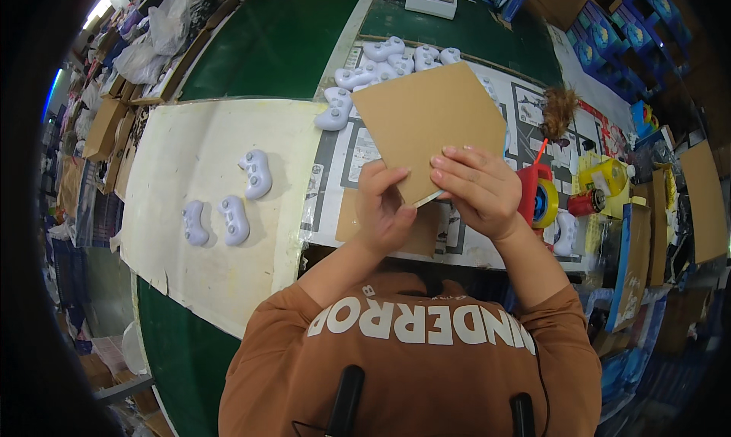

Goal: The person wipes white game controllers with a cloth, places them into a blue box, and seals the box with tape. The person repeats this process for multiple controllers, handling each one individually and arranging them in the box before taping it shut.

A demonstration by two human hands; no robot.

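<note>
Both of my hands hold a flat piece of brown cardboard (434, 111) up in front of me, over the work table. My left hand (384, 208) pinches its lower left corner between thumb and fingers. The fingers of my right hand (478, 188) lie across its lower right part. A thin strip of a paler, bluish surface shows along the lower edge behind the cardboard; most of that side is hidden. Just beyond lies a group of white game controllers (384, 50), partly covered by the cardboard. Another brown cardboard piece (346, 220) lies on the table below my hands.
Three white controllers (258, 174) lie on the pale sheet (171, 151) to the left. At right are a red tape dispenser (528, 188), a red can (586, 202), a yellow bottle (605, 176), another controller (566, 234) and a brown duster (559, 111). A scale (431, 2) stands at the back.
</note>
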